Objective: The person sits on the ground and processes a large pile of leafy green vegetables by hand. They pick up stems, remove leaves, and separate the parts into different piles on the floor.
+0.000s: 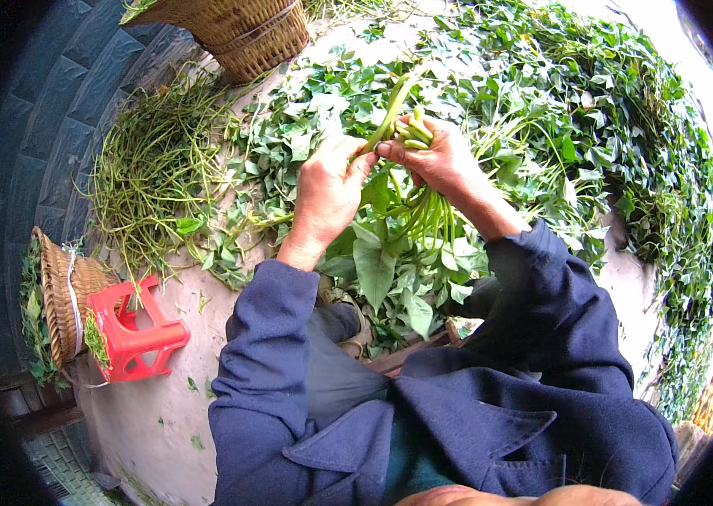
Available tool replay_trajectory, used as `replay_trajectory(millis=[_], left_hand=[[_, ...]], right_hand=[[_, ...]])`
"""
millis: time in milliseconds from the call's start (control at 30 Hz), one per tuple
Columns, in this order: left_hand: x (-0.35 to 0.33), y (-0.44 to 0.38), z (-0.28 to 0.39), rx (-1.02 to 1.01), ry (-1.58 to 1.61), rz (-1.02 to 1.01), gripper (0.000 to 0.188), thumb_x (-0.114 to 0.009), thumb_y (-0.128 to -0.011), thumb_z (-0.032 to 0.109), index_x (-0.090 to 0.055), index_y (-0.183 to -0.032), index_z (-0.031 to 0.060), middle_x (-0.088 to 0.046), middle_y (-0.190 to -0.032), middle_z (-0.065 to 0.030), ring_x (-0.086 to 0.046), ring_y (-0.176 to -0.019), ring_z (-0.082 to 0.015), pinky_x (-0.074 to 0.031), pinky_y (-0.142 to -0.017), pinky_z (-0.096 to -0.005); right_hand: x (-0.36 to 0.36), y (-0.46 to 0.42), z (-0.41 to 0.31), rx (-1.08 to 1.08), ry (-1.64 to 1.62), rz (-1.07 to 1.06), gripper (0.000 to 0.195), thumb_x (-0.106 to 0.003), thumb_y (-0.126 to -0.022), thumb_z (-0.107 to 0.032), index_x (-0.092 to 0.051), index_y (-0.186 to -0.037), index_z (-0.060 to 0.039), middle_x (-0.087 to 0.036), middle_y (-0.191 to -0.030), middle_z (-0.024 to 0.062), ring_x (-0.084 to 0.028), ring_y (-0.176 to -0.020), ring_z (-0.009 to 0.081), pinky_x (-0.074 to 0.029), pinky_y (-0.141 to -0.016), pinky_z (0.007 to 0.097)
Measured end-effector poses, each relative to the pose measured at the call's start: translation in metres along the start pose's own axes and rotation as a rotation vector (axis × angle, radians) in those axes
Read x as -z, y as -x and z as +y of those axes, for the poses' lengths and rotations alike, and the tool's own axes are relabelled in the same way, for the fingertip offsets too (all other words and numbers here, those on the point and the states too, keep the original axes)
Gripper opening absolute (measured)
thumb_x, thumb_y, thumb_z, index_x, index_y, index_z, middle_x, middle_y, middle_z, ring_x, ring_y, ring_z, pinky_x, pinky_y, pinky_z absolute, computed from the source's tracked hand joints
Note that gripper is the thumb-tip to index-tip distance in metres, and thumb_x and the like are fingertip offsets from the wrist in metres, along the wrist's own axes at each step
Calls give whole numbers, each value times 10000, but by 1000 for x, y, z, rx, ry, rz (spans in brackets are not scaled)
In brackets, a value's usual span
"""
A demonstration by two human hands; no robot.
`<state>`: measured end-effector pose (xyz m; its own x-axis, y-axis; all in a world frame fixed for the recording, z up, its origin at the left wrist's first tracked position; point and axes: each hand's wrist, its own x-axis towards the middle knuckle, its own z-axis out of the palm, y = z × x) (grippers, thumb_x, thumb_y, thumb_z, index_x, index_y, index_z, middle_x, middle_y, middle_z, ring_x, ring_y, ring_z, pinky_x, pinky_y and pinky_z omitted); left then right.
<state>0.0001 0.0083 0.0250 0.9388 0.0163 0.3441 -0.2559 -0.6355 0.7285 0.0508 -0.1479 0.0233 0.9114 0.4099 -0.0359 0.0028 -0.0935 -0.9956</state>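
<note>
Green leaf stalks [418, 134] are bunched in my right hand [448, 158], their cut ends up between the fingers and their broad leaves [374, 265] hanging below. My left hand [333, 183] meets the right thumb, with its thumb and forefinger pinching a thicker green stem [392, 107] that points up and away. Leafy vines [306, 120] lie spread on the ground beyond both hands. To the left is a tangled heap of bare stalks [154, 171].
A red plastic stool [166, 335] lies on its side at the left, against a tipped woven basket [87, 278] of leaves. Another wicker basket [261, 38] stands at the top. A deep bank of vines [660, 158] runs along the right. A block wall [71, 133] borders the left.
</note>
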Motion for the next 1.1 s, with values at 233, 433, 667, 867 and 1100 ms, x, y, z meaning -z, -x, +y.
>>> replay_trajectory(millis=[233,433,667,867,1100], left_hand=[[-2,1,-5,-56,-99,5,128,-615,-783,71,-597,-899,22,-554,-772,-89,-546,-667,-215,-441,-608,-294],[39,-13,-36,324,158,184,198,-576,-855,183,-613,-971,27,-577,-679,8,-502,-565,-49,-415,-561,-192],[25,-21,-20,296,508,92,236,-531,-884,185,-603,-1002,-6,-641,-810,-68,-570,-595,-73,-458,-551,-196],[-4,-15,2,219,367,72,171,-523,-872,97,-572,-993,-12,-647,-820,-90,-604,-638,-99,-492,-538,-224],[-14,-16,-7,95,306,147,142,-559,-850,104,-565,-935,-9,-537,-852,-71,-583,-618,-132,-489,-537,-246]], right_hand=[[22,0,-9,291,758,5,182,-666,-761,-180,-613,-879,-51,-629,-687,95,-586,-590,135,-455,-565,284],[77,2,-22,82,267,-6,226,-655,-781,-244,-613,-943,-92,-648,-791,37,-592,-712,112,-462,-681,260],[34,0,-1,114,184,11,243,-712,-737,-275,-599,-798,-68,-589,-673,-1,-513,-628,70,-437,-604,262],[5,-13,-4,149,244,-24,270,-685,-724,-261,-644,-913,-72,-648,-757,84,-615,-682,168,-480,-664,298],[-1,-15,5,143,348,-54,354,-689,-695,-371,-641,-939,-119,-644,-774,97,-617,-678,200,-479,-646,320]])
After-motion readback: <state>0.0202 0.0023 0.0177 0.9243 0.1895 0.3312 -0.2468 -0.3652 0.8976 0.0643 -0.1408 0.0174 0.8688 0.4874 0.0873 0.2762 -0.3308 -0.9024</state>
